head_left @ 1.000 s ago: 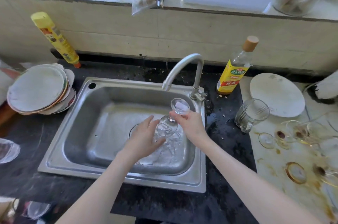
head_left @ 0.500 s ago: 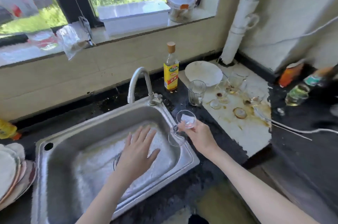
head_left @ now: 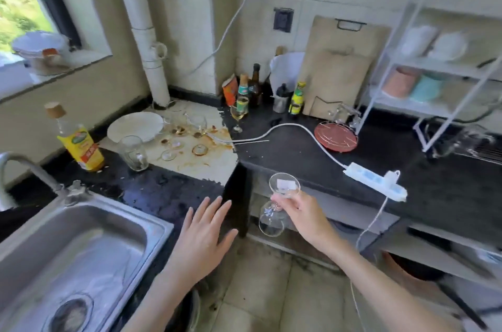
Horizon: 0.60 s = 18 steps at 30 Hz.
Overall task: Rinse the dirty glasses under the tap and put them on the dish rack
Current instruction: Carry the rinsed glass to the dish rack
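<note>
Right hand gripping upturned wine glass, empty

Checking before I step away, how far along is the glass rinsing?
One wine glass, held upside down in the right hand, is away from the sink, not yet racked. The left hand is free. Several stained glasses wait on the counter.

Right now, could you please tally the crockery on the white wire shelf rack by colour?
White round dishes: 2
Pink bowl-like pot: 1
Turquoise bowl-like pot: 1
Total on the white wire shelf rack: 4 (the view is blurred, so the exact shapes are uncertain)
</note>
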Motion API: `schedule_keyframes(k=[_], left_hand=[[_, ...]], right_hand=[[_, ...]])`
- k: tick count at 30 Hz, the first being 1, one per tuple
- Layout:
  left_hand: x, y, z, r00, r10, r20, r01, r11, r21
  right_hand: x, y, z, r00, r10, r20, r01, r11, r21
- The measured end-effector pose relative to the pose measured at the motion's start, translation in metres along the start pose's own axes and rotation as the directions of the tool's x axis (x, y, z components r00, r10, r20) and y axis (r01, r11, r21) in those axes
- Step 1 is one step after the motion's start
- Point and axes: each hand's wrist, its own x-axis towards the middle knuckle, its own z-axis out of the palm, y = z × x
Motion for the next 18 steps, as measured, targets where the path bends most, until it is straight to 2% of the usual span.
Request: schedule_keyframes(k=[5, 10, 18], left_hand=[[0.012, 0.099, 0.021, 0.978, 0.202, 0.05, -0.204, 0.979, 0.023], [-0.002, 0.222, 0.053, 0.916, 0.398, 0.05, -0.4, 0.917, 0.017], [-0.001, 0.358, 0.099, 0.825, 0.544, 0.153, -0.535, 0.839, -0.097]], right_hand=[[-0.073, 0.058, -0.087, 0.977, 0.102, -0.188, -0.09, 0.993, 0.07], [-0.157, 0.115, -0.176, 0.914, 0.208, -0.348, -0.163, 0.975, 0.154], [-0.231, 0.205, -0.276, 0.795, 0.319, -0.517, -0.267, 0.948, 0.175]])
